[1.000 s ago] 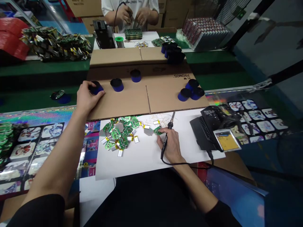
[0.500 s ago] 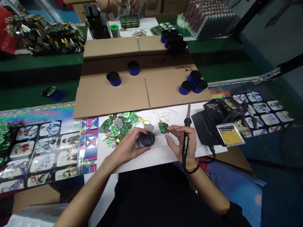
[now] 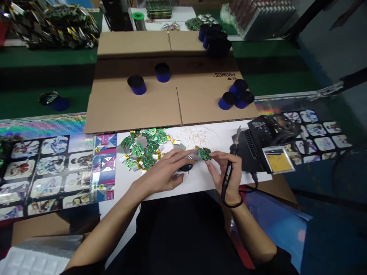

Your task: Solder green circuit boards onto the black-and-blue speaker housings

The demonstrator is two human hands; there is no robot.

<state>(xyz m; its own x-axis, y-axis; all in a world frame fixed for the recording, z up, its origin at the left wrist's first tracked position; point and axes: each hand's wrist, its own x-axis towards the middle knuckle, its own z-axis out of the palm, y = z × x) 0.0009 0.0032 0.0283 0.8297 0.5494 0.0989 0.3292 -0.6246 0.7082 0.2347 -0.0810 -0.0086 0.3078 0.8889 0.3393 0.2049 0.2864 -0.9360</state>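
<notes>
Fingertips of the right hand are pinched on a small green circuit board just right of the frame's centre, and a soldering iron is gripped by the same hand's other fingers, tip pointed up. Fingers of the left hand are stretched out close together over a black round part, reaching the board's left edge. A white sheet is seen beneath, a heap of green boards left of centre, and a soldering station at the right.
</notes>
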